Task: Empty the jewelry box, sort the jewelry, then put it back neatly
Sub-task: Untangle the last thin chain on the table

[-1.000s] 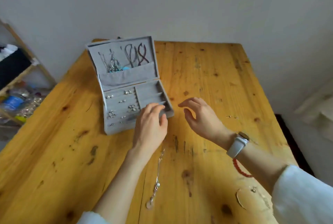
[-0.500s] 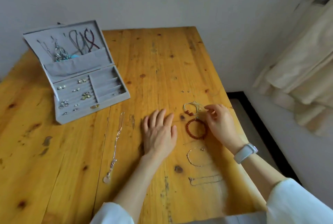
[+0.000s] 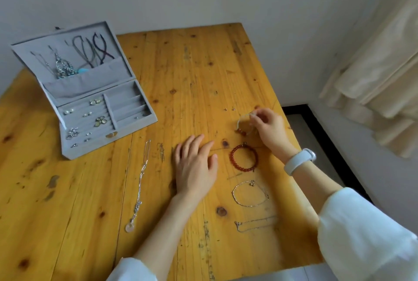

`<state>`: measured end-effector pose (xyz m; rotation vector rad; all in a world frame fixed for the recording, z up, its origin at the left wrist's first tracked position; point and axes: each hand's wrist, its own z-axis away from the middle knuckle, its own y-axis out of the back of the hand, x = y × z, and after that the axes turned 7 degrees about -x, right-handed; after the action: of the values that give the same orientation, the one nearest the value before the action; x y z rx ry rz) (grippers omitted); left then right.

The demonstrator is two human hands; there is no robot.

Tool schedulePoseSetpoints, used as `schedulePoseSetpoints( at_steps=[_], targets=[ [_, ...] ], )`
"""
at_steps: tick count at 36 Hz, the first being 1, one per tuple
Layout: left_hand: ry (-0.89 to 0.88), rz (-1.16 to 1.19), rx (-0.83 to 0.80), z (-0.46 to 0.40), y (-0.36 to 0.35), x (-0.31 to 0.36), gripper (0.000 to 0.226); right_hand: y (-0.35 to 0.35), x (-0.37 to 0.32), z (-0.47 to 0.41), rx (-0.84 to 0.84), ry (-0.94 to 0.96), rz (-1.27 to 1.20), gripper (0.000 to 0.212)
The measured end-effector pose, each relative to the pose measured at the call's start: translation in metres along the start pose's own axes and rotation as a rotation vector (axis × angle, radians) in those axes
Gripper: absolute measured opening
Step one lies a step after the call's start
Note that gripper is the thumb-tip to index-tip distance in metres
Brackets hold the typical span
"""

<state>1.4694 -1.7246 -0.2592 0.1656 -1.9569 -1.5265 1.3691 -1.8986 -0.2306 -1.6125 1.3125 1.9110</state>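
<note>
The grey jewelry box (image 3: 144,122) stands open at the table's left rear, with necklaces hanging in its lid and several earrings in the tray's left slots. My right hand (image 3: 270,130) pinches a thin silver bangle with red beads (image 3: 241,125) near the table's right edge. My left hand (image 3: 195,163) rests flat on the wood, fingers straight. A red bead bracelet (image 3: 243,156), a silver chain bracelet (image 3: 250,193) and another thin chain (image 3: 255,224) lie in a column below the bangle. A long silver necklace with a pale ring pendant (image 3: 140,185) lies left of my left hand.
The wooden table (image 3: 192,72) ends close to my right hand, with floor beyond. Two tiny studs (image 3: 229,109) lie just behind the bangle. A cream curtain (image 3: 380,61) hangs at the right. A white wall runs behind the table.
The view has swung from the box to the right side of the table. My left hand left the box and lies flat; my right hand has taken hold of the bangle.
</note>
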Motion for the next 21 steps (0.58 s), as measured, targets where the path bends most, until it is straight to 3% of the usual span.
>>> schedulePoseSetpoints(
  at_steps=[3, 8, 15, 17, 21],
  targets=[
    [0.017, 0.078, 0.022, -0.005, 0.002, 0.006, 0.034, 0.004, -0.002, 0.001, 0.076, -0.014, -0.11, 0.007],
    [-0.015, 0.057, -0.093, -0.007, -0.004, 0.027, 0.038, -0.003, 0.002, 0.011, 0.076, -0.02, -0.137, 0.007],
    [-0.101, 0.069, -0.112, -0.012, -0.008, 0.031, 0.018, -0.005, -0.004, 0.011, 0.058, -0.028, -0.172, 0.006],
    [-0.129, 0.181, -0.101, -0.016, -0.002, 0.024, 0.015, -0.008, -0.01, 0.008, 0.042, -0.026, -0.21, 0.006],
    [-0.04, 0.701, -0.102, -0.023, 0.034, 0.003, 0.005, -0.022, -0.027, 0.003, -0.03, 0.014, -0.247, 0.008]
  ],
)
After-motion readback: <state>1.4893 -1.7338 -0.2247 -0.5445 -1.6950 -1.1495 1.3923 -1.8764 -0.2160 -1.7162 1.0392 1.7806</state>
